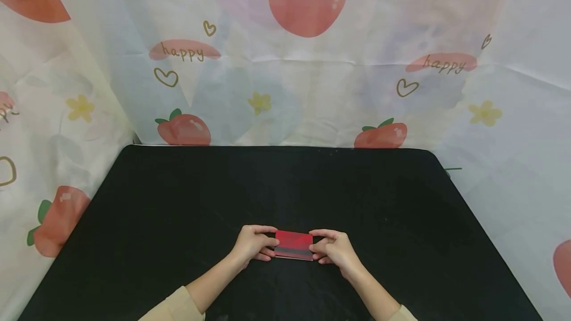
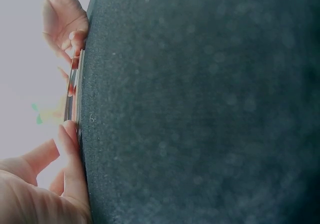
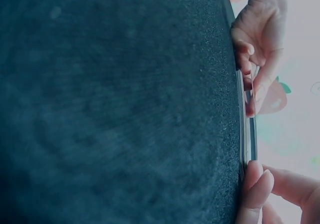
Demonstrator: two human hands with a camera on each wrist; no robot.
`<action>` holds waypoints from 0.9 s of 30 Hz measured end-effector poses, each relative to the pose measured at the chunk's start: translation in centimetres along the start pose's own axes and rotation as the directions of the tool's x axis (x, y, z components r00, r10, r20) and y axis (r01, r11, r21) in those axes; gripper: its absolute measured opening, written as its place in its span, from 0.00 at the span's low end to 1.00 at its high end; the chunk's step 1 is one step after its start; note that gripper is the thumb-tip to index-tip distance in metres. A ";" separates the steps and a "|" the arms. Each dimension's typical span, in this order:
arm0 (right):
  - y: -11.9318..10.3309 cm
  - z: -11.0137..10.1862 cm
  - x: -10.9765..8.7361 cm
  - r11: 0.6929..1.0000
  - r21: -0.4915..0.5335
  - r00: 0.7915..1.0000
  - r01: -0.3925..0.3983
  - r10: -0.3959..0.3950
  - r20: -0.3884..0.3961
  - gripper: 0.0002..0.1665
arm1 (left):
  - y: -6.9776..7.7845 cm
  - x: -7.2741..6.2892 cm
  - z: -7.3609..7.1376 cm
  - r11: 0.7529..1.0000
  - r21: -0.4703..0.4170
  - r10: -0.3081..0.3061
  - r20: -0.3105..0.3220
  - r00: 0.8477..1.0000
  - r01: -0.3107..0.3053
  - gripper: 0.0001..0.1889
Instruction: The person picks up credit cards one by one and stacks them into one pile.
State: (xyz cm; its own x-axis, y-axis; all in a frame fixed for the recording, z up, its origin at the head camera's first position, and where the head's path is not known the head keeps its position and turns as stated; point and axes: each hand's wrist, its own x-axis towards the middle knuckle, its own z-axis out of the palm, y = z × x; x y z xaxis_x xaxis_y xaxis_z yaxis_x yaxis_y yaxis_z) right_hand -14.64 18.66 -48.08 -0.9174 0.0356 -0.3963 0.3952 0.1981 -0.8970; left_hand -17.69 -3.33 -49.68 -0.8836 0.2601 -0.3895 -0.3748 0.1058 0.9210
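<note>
A red card (image 1: 293,239) with a dark stripe along its near side lies between the two hands, in front of the person. At its left end the left hand (image 1: 254,244) pinches it between thumb and fingers. The right hand (image 1: 335,250) grips the right end in the same way. Seen edge-on in the left wrist view, a stack of thin cards (image 2: 80,83) rests on the table, and the red card's edge (image 2: 69,103) stands just above it with a narrow gap. Fingertips of both hands are right at the stack's ends.
The black table (image 1: 200,187) has rounded far corners and stretches well beyond the hands. A pale printed curtain (image 1: 312,88) with fruit, hearts and lettering hangs behind it and along both sides.
</note>
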 end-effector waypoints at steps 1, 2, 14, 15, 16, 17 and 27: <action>0.0 0.0 0.0 1.000 -0.004 1.000 0.003 -0.003 -0.003 0.22 | 0.0 0.0 0.0 1.000 0.003 0.004 0.000 1.000 -0.004 0.20; 0.0 0.0 0.0 1.000 -0.007 1.000 0.004 -0.005 -0.006 0.22 | 0.0 0.0 0.0 1.000 0.005 0.006 0.001 1.000 -0.006 0.20; 0.3 0.2 0.2 1.000 -0.006 0.999 0.023 -0.023 -0.038 0.22 | 0.0 0.1 0.1 0.997 0.067 0.036 -0.013 0.999 -0.035 0.18; 0.3 0.2 0.2 1.000 -0.006 0.999 0.024 -0.024 -0.038 0.22 | 0.0 0.1 0.1 0.997 0.072 0.038 -0.014 0.999 -0.037 0.18; 0.4 0.2 0.2 1.000 -0.005 0.999 0.025 -0.025 -0.038 0.22 | 0.0 0.1 0.2 0.996 0.079 0.043 -0.017 0.999 -0.041 0.18; 0.4 0.2 0.2 1.000 -0.005 0.999 0.026 -0.026 -0.038 0.23 | 0.0 0.1 0.2 0.996 0.083 0.045 -0.020 0.999 -0.043 0.18; 0.4 0.1 0.2 0.999 0.004 0.999 0.034 -0.033 -0.026 0.24 | 0.1 0.0 0.3 0.991 0.120 0.070 -0.035 0.997 -0.065 0.19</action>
State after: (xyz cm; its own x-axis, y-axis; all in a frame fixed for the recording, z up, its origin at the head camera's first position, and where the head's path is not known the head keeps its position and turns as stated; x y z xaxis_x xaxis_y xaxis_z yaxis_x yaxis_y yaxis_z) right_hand -14.68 18.61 -48.60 -0.9311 0.0548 -0.3607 0.3643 0.1957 -0.9105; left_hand -17.64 -3.07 -49.60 -0.9169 0.2329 -0.3242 -0.2803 0.2026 0.9383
